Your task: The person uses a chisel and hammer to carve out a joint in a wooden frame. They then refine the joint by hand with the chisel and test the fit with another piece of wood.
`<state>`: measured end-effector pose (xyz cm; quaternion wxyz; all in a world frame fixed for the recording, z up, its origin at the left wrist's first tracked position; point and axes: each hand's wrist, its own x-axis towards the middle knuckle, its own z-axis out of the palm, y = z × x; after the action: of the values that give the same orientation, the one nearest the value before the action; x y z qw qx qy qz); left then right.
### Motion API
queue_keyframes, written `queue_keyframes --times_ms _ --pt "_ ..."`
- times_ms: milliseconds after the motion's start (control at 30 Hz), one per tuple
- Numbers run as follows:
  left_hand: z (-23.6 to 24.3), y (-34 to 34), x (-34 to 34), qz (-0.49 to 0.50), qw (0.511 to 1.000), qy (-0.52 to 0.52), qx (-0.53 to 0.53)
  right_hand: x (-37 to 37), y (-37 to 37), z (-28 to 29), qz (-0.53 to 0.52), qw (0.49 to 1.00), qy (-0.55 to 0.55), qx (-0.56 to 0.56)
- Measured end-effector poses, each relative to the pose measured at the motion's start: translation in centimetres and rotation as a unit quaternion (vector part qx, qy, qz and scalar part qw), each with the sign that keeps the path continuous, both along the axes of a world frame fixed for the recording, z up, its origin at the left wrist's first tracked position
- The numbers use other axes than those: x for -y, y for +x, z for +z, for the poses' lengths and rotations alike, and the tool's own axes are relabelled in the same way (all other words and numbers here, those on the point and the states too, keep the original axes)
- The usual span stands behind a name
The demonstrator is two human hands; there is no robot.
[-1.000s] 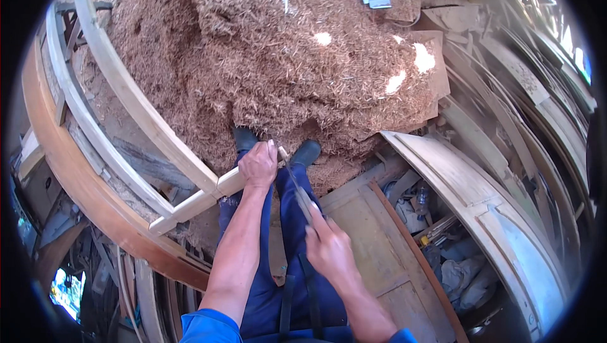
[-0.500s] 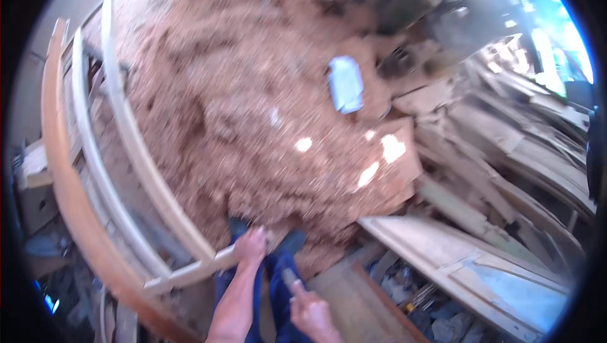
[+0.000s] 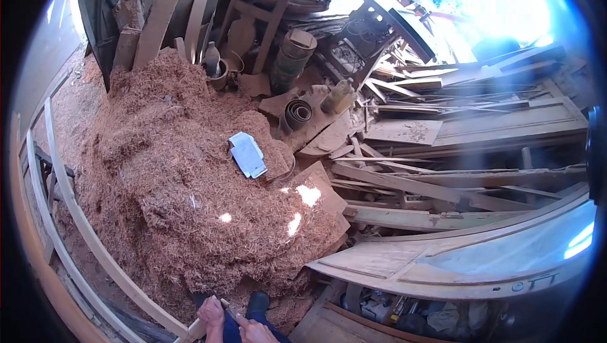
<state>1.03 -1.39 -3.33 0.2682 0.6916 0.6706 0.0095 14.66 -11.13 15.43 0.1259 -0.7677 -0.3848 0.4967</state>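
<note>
Near edge: my left hand (image 3: 212,313) has its fingers clamped on the curved wooden frame (image 3: 95,248) end; right hand (image 3: 253,330) beside, fingers' state unclear. Positioning step; next needs steady hold.

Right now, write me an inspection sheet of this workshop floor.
Surface: floor buried under a wood shavings pile.
Job's things: curved wooden frame, its lower end at the left hand.
Clutter: white packet on the shavings; loose planks; bottle; barrel.
Hands: left hand on the frame end; right hand beside it, contents unclear.
Cables: nothing seen.
Surroundings: stacked curved panels, bright daylight upper right.
</note>
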Motion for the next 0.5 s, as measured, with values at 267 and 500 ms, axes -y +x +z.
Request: queue_keyframes --times_ms 267,500 --pt "0.2 -0.9 0.7 0.005 1.000 0.008 -0.008 1.4 0.1 0.9 -0.013 1.000 0.006 -0.011" --pt "-0.5 -0.2 1.4 -0.002 1.000 0.020 -0.004 0.4 0.0 1.0 -0.031 0.999 0.007 -0.020"
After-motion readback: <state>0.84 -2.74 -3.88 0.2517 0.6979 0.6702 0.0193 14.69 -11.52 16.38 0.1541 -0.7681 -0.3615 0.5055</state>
